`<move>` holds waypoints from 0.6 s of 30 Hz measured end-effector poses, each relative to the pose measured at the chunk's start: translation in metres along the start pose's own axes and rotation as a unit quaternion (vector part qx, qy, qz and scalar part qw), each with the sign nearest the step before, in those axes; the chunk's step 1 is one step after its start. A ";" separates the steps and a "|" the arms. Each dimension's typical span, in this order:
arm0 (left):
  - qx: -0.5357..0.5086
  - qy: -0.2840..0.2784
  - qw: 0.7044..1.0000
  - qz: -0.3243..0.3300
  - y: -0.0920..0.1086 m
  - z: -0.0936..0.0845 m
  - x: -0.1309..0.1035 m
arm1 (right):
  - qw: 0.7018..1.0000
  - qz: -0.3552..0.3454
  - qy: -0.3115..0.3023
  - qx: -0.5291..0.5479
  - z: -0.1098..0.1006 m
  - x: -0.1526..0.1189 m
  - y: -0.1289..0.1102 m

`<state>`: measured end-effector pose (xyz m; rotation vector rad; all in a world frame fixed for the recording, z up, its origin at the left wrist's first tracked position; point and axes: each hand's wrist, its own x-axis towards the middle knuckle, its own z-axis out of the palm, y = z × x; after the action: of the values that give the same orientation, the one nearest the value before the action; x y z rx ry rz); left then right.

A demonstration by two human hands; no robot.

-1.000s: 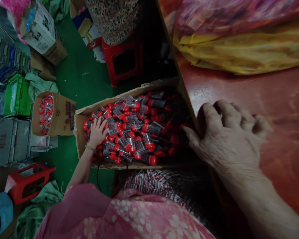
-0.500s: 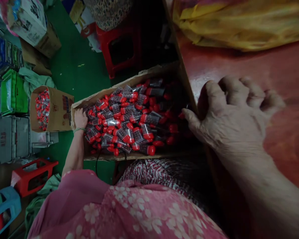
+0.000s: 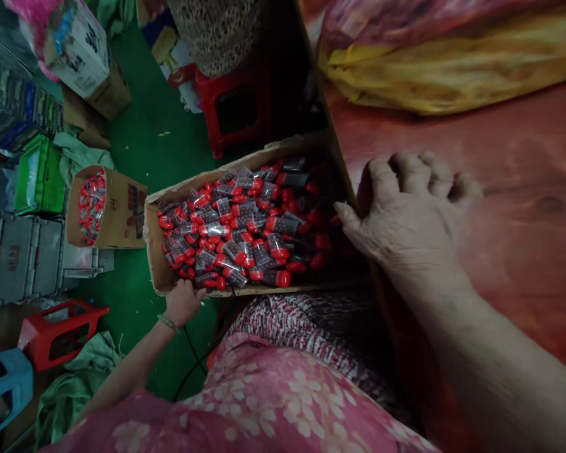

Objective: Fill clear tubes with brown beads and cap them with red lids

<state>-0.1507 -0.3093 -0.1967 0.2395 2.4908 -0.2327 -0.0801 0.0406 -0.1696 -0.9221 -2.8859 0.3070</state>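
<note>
A long cardboard box (image 3: pixel 151 261) holds a heap of small clear containers with red caps (image 3: pixel 236 229). My left hand (image 3: pixel 183 301) is at its near left corner, with the fingers closed over the rim and the thumb pointing right. On the red tabletop (image 3: pixel 519 251) rests my right hand (image 3: pixel 417 217), its fingers apart and slightly bent, its thumb stretched past the table's edge. Nothing shows in that hand, though its palm is hidden. The right end of the box lies in shadow beside the table.
Left of the long box stands a smaller carton (image 3: pixel 122 217) of similar red pieces. A red stool (image 3: pixel 236 100) with a person seated on it is behind. Yellow cloth or sacking (image 3: pixel 443 75) lies on the table. Grey crates (image 3: pixel 26 258) and another red stool (image 3: pixel 63 330) line the left.
My left hand has moved from inside the box's left end to its near left corner. My right hand still rests on the table, and the view has shifted slightly.
</note>
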 end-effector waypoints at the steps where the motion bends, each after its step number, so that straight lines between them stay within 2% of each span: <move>1: -0.009 -0.012 1.000 -0.004 -0.001 0.002 0.002 | 1.000 0.000 0.001 0.002 0.000 0.000 0.000; 4: -0.051 -0.042 0.998 -0.010 -0.003 -0.001 0.017 | 1.000 -0.007 0.011 0.011 0.001 0.001 0.001; 7: -0.112 -0.075 0.991 -0.008 -0.010 -0.016 0.030 | 1.000 -0.014 0.015 0.019 0.003 0.003 0.003; 10: -0.182 -0.125 0.975 0.006 -0.024 -0.031 0.032 | 1.000 -0.014 0.019 0.020 0.003 0.004 0.004; 14: -0.242 -0.230 0.943 0.003 -0.049 -0.033 0.010 | 0.999 -0.014 0.023 0.021 0.002 0.002 0.004; 16: -0.248 -0.275 0.929 -0.020 -0.057 -0.026 -0.008 | 0.999 -0.016 0.023 0.027 0.000 0.001 0.004; 18: -0.248 -0.285 0.925 -0.044 -0.057 -0.016 -0.026 | 0.999 -0.017 0.023 0.036 -0.001 0.001 0.004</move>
<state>-0.1523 -0.3634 -0.1623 -0.1386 1.8976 0.2654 -0.0786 0.0442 -0.1695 -0.8567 -2.8257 0.3787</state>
